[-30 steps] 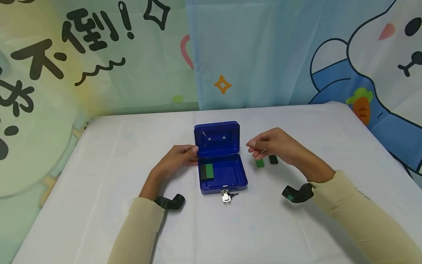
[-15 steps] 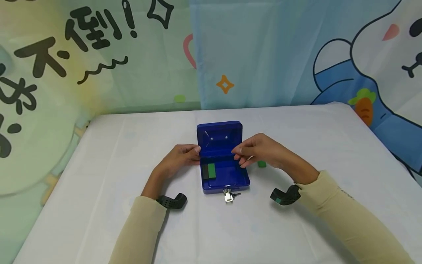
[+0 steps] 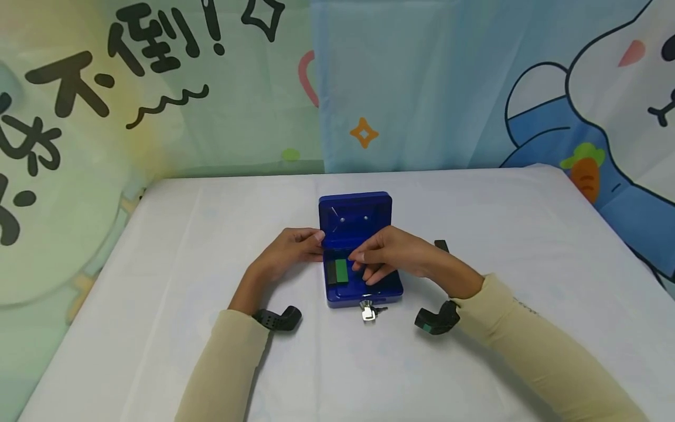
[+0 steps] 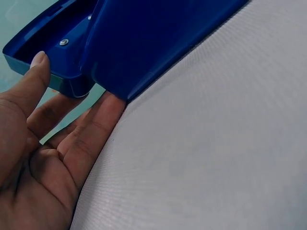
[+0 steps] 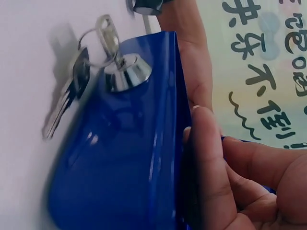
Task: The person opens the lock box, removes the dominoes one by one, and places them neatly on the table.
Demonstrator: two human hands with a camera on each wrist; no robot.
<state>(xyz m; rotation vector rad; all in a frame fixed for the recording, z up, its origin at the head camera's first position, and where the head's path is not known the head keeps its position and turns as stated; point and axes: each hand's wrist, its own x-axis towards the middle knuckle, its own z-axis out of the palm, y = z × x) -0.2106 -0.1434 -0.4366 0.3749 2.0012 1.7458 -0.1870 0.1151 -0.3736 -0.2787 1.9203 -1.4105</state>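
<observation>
Far left, we've got a tan sleeve (image 3: pixel 224 363) and a black wrist camera (image 3: pixel 278 319). Next, our left hand (image 3: pixel 290 247) grips the raised lid (image 3: pixel 355 212) by its left edge: thumb on the inner rim, fingers behind, parted only by the lid's depth. Blue box (image 3: pixel 345 300) sits on the white table (image 3: pixel 316 369), near its middle. Inside, by the left wall: black block (image 3: pixel 331 272), then green block (image 3: pixel 341 271), side by side. Lock (image 5: pixel 127 73) is on the front wall, keys (image 5: pixel 64 103) hanging from it. Our right hand (image 3: pixel 387 255) is over the box, fingers bent, thumb and index tips nearly together; can't tell if anything's between them. Dark piece (image 3: pixel 442 245) shows past the right wrist, mostly hidden.
</observation>
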